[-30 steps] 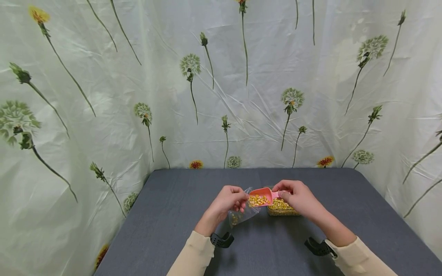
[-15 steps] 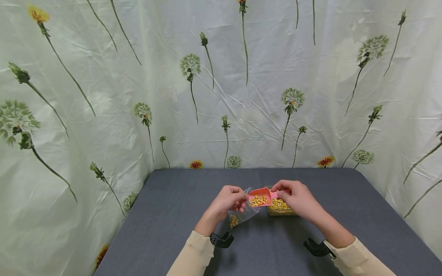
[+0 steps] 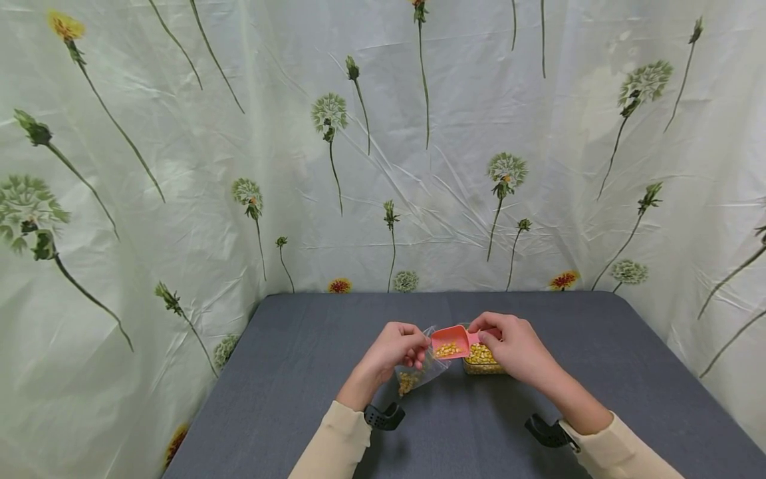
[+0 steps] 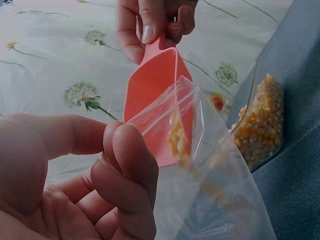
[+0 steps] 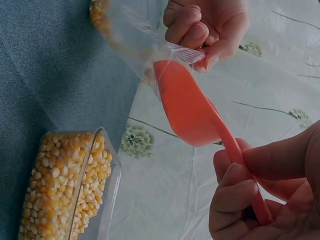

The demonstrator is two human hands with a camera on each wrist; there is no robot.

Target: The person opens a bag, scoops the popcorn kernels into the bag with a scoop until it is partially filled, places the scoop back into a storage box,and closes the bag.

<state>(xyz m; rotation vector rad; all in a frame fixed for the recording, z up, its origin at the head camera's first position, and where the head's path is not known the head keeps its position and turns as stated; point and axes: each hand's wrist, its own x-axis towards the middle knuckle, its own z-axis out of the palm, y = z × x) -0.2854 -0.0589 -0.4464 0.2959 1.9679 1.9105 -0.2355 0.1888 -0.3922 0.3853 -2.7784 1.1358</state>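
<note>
My left hand (image 3: 397, 347) pinches the top edge of a clear zip bag (image 4: 220, 185) between thumb and forefinger. Yellow corn kernels (image 3: 407, 382) lie in the bag's lower corner. With thumb and fingers my right hand (image 3: 516, 342) grips the handle of a pink scoop (image 5: 187, 107). The scoop's front end sits inside the bag's mouth, tilted down. In the left wrist view, kernels slide off the scoop and fall blurred through the bag. A small heap of kernels is still on the scoop in the head view.
Behind the scoop, partly covered by my right hand, a clear rectangular container (image 3: 483, 367) of corn kernels stands on the dark grey table (image 3: 323, 372). A white curtain (image 3: 383, 133) printed with dandelions hangs behind the table's far edge.
The corn on the scoop has shrunk to a smaller heap, and more kernels have gathered in the bag's corner. My right hand has shifted slightly left; my left hand stays in place.
</note>
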